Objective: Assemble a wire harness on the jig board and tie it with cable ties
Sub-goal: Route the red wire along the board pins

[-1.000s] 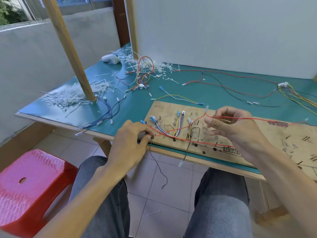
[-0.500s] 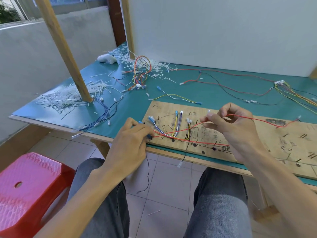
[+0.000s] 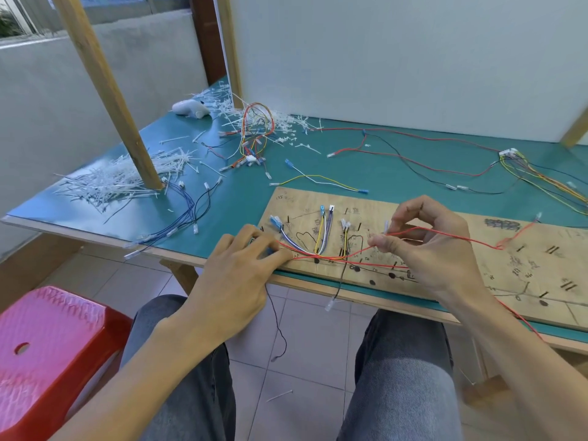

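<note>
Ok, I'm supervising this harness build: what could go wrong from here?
The red wire pinched in the right hand hangs slack above the board; it may slip off its route. A black wire dangles off the table edge, so a knee could drag it loose.

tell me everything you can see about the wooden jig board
The jig board is a long, flat slab of pale plywood lying on the green table mat along its near edge. Its face carries hand-drawn black route lines, dots, dashes and scribbled numbers. At its left end lie short wires in yellow, white and purple with small connectors, and a red wire runs along it. The left hand rests on its near left corner; the right hand pinches the red wire above it.
</note>
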The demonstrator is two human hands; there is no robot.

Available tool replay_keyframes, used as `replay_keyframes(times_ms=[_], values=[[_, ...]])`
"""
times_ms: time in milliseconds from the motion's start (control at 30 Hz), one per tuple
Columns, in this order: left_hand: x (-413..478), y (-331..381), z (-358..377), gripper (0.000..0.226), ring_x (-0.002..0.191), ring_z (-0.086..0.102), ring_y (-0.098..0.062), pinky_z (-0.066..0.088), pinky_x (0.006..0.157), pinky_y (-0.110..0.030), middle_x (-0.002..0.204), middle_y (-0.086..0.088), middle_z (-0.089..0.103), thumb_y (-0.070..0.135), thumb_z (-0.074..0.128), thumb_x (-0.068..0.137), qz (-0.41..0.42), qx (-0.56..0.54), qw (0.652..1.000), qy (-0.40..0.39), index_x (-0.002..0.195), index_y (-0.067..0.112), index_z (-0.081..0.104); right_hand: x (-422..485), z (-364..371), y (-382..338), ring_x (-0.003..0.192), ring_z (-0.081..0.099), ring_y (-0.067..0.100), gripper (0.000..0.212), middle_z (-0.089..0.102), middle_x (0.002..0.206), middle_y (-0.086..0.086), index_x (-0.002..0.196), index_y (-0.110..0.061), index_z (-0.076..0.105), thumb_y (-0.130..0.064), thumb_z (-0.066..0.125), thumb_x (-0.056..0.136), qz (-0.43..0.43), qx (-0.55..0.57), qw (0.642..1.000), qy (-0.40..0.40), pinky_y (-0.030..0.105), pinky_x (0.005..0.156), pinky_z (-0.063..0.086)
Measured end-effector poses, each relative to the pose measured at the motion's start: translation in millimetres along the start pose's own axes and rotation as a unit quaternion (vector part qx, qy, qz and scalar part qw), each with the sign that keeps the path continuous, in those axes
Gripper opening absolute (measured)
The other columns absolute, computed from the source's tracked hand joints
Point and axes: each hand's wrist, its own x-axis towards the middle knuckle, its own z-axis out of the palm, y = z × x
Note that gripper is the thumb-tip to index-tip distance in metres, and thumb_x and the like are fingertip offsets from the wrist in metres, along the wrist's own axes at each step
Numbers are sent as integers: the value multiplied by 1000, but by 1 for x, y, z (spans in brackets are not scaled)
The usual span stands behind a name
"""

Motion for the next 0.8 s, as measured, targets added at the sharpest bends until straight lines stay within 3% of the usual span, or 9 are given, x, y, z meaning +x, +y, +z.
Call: replay_keyframes(times_ms=[167,267,367,467,800], values=[[3,13,1,68,125,48,-29,42,92,-44,136,1,58,8,75,66,-9,67,998,-18,129,31,62,-2,-2,6,65,74,14,40,67,77,-1,84,-26,69,-1,96,69,23,-102,994,-11,27,67,62],[9,25,3,54,129,48,-28,37,98,-45,139,-1,57,8,74,64,12,77,997,8,116,20,69,5,6,7,63,71,12,33,70,74,-2,77,-26,74,2,92,74,28,-122,992,-4,19,59,57],[20,35,5,44,126,51,-24,42,102,-43,132,1,61,11,73,76,46,47,997,34,120,15,69,15,11,7,62,70,8,27,74,73,-3,75,-23,77,0,89,77,35,-161,986,-22,13,54,50],[29,43,8,48,123,53,-25,48,99,-48,129,0,64,8,73,77,43,10,999,24,125,14,68,21,12,8,62,69,5,24,75,74,-6,74,-23,78,-2,89,78,34,-177,983,-37,13,56,49],[30,52,21,52,124,50,-25,43,97,-46,131,3,62,8,62,78,59,16,998,7,130,16,65,38,25,5,69,64,6,11,69,75,-12,78,-21,81,-17,91,79,-28,-258,965,-39,25,65,52]])
